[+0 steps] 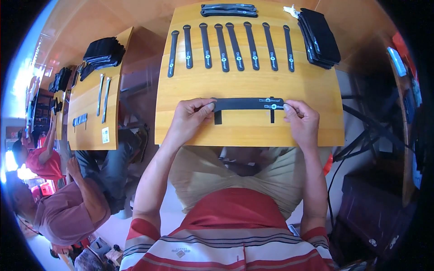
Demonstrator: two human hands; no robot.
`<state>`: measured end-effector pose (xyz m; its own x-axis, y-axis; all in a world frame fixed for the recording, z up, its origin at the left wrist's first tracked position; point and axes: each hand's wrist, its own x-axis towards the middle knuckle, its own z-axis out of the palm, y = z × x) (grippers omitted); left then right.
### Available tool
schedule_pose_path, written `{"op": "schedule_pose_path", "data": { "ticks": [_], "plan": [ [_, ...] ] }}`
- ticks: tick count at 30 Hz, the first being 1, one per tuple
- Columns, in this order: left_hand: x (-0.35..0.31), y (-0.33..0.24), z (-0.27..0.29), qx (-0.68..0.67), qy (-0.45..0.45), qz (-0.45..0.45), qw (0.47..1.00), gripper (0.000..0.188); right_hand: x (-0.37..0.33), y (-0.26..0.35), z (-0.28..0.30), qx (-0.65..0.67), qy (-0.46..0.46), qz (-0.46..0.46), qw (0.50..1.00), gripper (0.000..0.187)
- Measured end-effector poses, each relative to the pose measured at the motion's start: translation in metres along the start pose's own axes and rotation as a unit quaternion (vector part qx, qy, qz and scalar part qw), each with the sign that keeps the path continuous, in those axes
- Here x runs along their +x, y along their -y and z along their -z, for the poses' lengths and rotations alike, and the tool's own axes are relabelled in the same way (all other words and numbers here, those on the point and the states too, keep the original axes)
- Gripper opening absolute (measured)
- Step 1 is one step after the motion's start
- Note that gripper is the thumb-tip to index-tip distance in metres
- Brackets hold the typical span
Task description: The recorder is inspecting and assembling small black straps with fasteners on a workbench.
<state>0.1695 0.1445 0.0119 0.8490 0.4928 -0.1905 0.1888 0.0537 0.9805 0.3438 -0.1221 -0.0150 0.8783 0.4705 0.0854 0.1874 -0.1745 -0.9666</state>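
Observation:
A black fabric strap with pale print at its right end lies level above the near part of the table. My left hand pinches its left end between thumb and fingers. At the other end, my right hand is closed on it the same way. Two narrow black bands, a left band and a right band, lie crosswise under it and stick out toward me. Whether the held piece is one strap or several stacked cannot be made out. Beyond my hands runs a row of single black straps, each with a looped far end.
The yellow wooden table also carries a strap bundle at its far edge and a tall black pile at far right, beside a crumpled white scrap. Leftward, a co-worker sits by another table with more straps.

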Motion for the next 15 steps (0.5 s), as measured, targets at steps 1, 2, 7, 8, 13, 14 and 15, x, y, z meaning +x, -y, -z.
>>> {"op": "schedule_pose_path", "data": {
  "ticks": [1,2,7,8,13,14,15],
  "plan": [
    [0.002,0.001,0.002,0.012,0.017,0.006,1.000,0.019,0.002,0.002,-0.001,-0.012,-0.004,-0.007,1.000,0.015],
    [0.004,0.002,0.005,0.024,0.034,0.011,0.999,0.020,0.003,0.004,-0.002,-0.013,-0.001,-0.008,1.000,0.015],
    [0.011,0.011,0.010,0.088,0.006,0.024,0.996,0.017,0.007,0.005,-0.005,-0.111,0.001,0.046,0.993,0.014],
    [0.012,0.011,0.011,0.104,-0.010,0.035,0.994,0.015,0.008,0.004,-0.006,-0.112,0.002,0.045,0.993,0.014],
    [0.016,0.011,0.014,0.138,-0.016,0.047,0.989,0.013,0.009,0.004,-0.010,-0.143,-0.013,0.075,0.987,0.011],
    [0.016,0.010,0.014,0.144,-0.010,0.044,0.989,0.013,0.010,0.006,-0.010,-0.145,-0.013,0.077,0.986,0.011],
    [0.016,0.008,0.015,0.142,-0.011,0.043,0.989,0.013,0.011,0.007,-0.009,-0.160,-0.009,0.085,0.984,0.011]
  ]
}}
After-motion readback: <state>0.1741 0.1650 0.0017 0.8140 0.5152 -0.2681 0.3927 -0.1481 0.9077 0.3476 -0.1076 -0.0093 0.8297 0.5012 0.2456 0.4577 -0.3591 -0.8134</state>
